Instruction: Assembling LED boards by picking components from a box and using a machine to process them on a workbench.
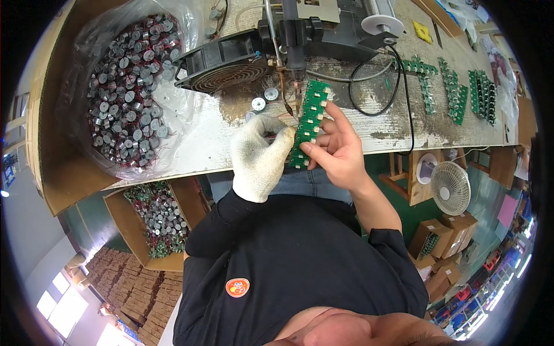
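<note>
My right hand [339,147] is bare and grips a long green circuit board strip [312,109] by its lower right edge, thumb on the face. The strip stands nearly upright and bears a row of small white parts. My left hand [258,158], in a pale work glove, is closed with its fingertips against the strip's left edge. A thin reddish wire shows near those fingers; the rest of what they hold is hidden. Just above the fingertips hangs the tip of a soldering head [298,98], close to the strip's left side. A few small round motors [258,104] lie beyond my left hand.
A plastic-lined carton [60,167] of motors with red wires stands at left. A black fan [225,72] sits behind my left hand. More green board strips [453,92] lie at right, past a looped black cable [411,115]. Another carton [124,216] of motors and boards stands below.
</note>
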Demonstrator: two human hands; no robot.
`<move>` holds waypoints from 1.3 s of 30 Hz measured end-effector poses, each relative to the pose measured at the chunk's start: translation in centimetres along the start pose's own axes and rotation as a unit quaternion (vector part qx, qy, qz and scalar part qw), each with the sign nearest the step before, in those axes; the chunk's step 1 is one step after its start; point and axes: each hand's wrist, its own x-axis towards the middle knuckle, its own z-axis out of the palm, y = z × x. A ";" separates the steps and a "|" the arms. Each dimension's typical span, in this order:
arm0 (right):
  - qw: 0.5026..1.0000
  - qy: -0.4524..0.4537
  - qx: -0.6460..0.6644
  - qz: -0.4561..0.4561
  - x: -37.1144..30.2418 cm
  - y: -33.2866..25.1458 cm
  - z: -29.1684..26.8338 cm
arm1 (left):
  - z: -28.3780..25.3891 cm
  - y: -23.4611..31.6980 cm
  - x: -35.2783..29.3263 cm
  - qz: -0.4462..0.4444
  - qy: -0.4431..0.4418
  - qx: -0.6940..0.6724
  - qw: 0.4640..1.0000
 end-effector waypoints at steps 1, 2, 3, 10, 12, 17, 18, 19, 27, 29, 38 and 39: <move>1.000 -0.001 0.000 -0.002 0.0 0.0 0.0 | 0.0 -0.6 0.0 0.016 0.004 0.000 1.000; 1.000 0.001 -0.001 0.006 -0.1 0.0 0.0 | 0.0 -1.1 0.1 0.031 0.007 0.000 0.999; 1.000 0.003 -0.002 0.014 -0.1 0.0 0.0 | 0.0 -1.3 0.2 0.048 0.005 0.013 0.999; 1.000 0.005 -0.016 0.007 0.0 0.0 0.3 | -0.4 -0.7 -0.1 -0.015 -0.020 -0.053 0.998; 0.999 0.024 -0.014 0.024 0.1 -0.1 0.4 | -0.7 -0.5 -0.4 0.025 -0.018 -0.055 0.998; 0.998 0.047 -0.041 0.017 0.4 0.0 -0.3 | -4.4 -2.6 0.3 0.324 0.004 0.244 0.914; 0.997 0.051 -0.050 0.002 0.4 0.0 -0.2 | -5.0 -2.5 0.2 0.290 -0.004 0.179 0.940; 0.997 0.057 -0.056 0.010 0.2 0.0 0.0 | -5.7 -2.6 0.0 0.255 -0.008 0.112 0.960; 0.997 0.035 -0.069 -0.004 0.2 0.0 0.0 | -17.6 -1.5 0.3 0.251 0.350 0.278 0.859; 0.997 0.032 -0.066 -0.006 0.5 0.0 0.0 | -19.5 0.2 0.2 0.185 0.352 0.394 0.828; 0.998 0.034 -0.054 -0.009 0.7 0.0 0.0 | -20.5 0.7 5.3 0.163 0.253 0.549 0.780; 0.998 0.039 -0.055 -0.013 0.6 0.0 0.1 | -20.2 0.7 5.7 0.159 0.257 0.575 0.761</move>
